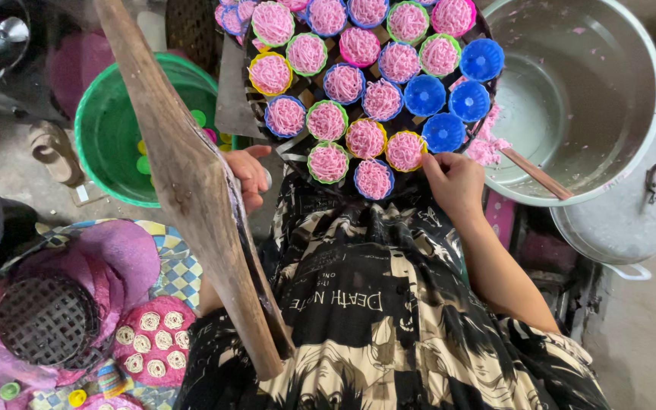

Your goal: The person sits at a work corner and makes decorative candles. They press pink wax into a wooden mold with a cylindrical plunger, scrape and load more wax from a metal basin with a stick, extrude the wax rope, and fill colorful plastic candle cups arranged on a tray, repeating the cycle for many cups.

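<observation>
The round woven tray (298, 144) of pink-filled cups (366, 138) is gripped at its near rim by the left hand (248, 176); right fingers (436, 162) pinch the yellow cup (405, 150). Little room is left beside the steel pot (609, 152).

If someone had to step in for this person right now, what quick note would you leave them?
Left hand: on the near edge of the tray, partly behind a wooden plank.
Right hand: fingertips at a filled cup on the tray's near right.
Done: most cups hold pink noodle nests.
Left: four blue cups on the right are empty.
Pink dough and a stick lie at the rim of the metal pot. Spare cups sit in the green basin.
</observation>
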Available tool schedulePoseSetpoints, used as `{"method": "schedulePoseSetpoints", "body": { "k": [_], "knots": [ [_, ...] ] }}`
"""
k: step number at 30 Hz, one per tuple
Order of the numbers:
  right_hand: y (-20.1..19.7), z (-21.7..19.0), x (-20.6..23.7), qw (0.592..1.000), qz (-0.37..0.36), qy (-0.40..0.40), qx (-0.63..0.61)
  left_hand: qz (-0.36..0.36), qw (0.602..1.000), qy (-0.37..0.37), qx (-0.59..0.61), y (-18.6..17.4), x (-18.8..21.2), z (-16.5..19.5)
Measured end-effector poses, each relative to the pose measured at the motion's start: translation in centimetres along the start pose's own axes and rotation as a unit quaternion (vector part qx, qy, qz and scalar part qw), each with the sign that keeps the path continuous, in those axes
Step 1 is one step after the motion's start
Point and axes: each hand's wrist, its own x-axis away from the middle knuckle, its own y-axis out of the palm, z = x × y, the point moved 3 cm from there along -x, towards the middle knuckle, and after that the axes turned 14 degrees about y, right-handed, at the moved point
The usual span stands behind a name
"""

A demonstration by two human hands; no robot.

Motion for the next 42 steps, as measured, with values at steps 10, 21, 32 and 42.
{"method": "schedulePoseSetpoints", "body": {
  "k": [10,21,32,42],
  "knots": [
    [-0.3,-1.0,1.3,0.998,0.039,-0.045,0.001,0.028,0.999,-0.019,-0.004,0.4,0.6,0.1],
    [1.3,-2.5,3.7,0.99,-0.14,0.005,0.033,0.047,0.998,-0.029,-0.016,1.0,0.8,0.1],
    [1.2,-2.7,4.0,0.991,-0.042,-0.059,0.116,0.025,1.0,-0.006,-0.018,0.8,1.0,-0.5],
    [1.9,-2.4,3.3,0.989,-0.141,0.033,0.038,0.048,0.998,-0.026,-0.04,1.5,1.3,0.1]
  ]
}}
